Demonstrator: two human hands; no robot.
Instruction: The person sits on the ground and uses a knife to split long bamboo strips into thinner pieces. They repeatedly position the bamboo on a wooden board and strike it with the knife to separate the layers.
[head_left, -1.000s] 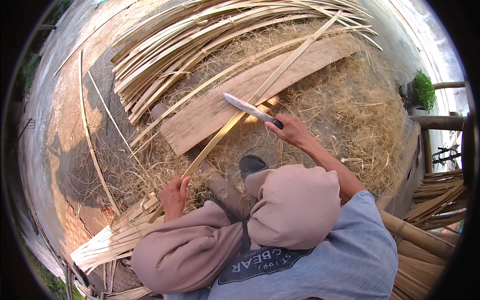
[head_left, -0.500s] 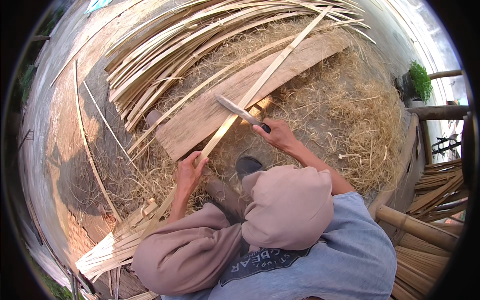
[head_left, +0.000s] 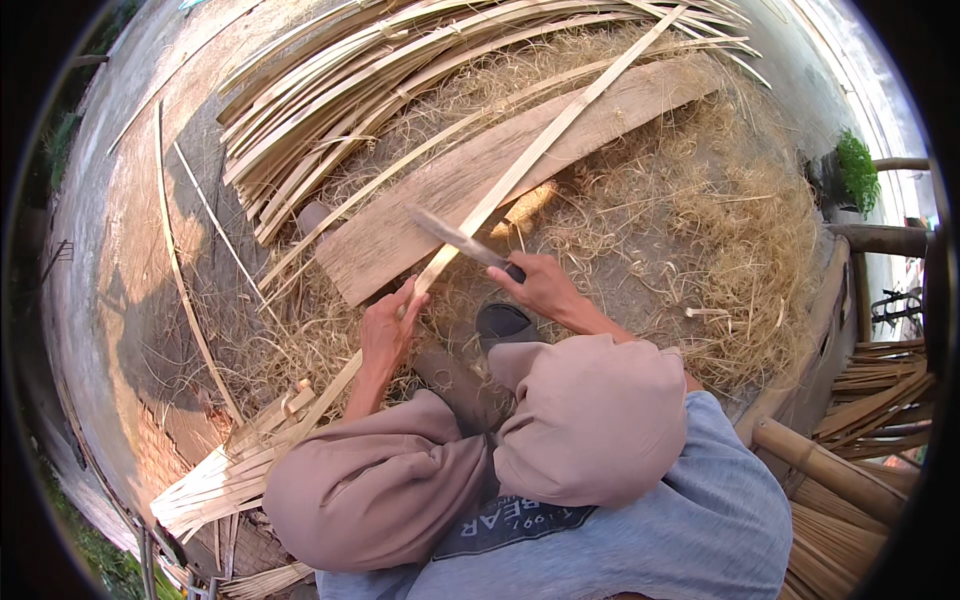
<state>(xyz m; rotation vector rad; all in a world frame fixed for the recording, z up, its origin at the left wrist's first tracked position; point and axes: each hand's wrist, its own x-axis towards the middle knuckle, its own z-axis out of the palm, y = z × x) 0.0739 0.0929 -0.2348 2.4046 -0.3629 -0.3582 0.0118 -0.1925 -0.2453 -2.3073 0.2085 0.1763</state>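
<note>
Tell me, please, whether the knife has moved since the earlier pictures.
Yes: the knife has moved left and lower in the view, judged against the board.

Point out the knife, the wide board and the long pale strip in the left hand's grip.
Knife point(head_left: 455, 236): head view, mid-blade.
Wide board point(head_left: 450, 190): head view, bare upper face, left of the strip.
Long pale strip point(head_left: 544, 150): head view, the stretch crossing above the board.

The knife blade is blurred, its handle mostly hidden by the right hand. The left hand covers part of a long strip; the upper edge crops the strip pile.
</note>
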